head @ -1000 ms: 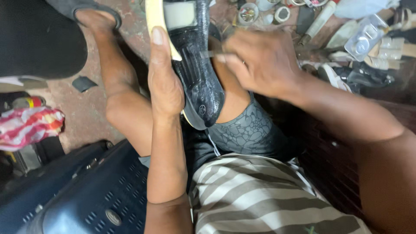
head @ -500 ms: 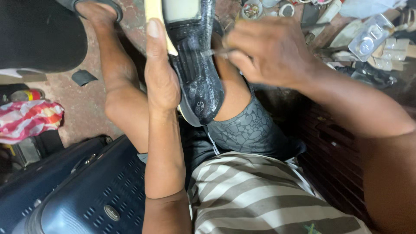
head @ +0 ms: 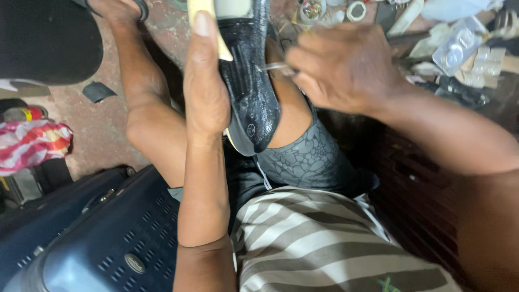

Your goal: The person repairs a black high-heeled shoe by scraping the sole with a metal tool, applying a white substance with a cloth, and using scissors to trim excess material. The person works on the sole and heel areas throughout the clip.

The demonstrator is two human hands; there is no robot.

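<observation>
Your left hand [head: 205, 92] is clamped flat along the black shoe [head: 250, 92], at 12 o'clock above your lap. Your right hand [head: 346, 67], at 2 o'clock, pinches a thin metal tool [head: 274, 66] against the shoe's side.

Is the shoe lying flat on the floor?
No, the left hand holds the black shoe up between the person's knees.
</observation>
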